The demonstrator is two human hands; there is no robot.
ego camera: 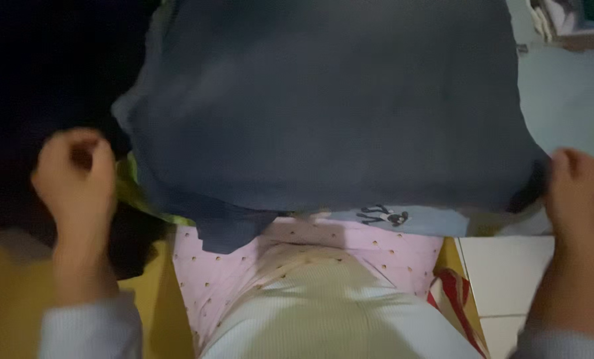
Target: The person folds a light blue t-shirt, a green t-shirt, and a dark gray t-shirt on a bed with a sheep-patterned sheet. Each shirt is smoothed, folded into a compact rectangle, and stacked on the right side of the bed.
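Left edge of view dark, details lost. Left hand (74,176) blurred, fingers (101,163) curled into a fist, pinching the left edge of a dark grey-blue cloth (323,106). Cloth soft, matte, broad, stretched between both sets of fingers, hiding what lies under it. Below it: pink dotted fabric (310,259), pale ribbed garment (323,312). Right hand (576,189) fingers closed on the cloth's right corner. White tiled floor (509,272) just inside that hand.

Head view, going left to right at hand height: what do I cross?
Left hand closed on a dark cloth edge → large dark grey cloth spread between the hands → right hand closed on its other edge.
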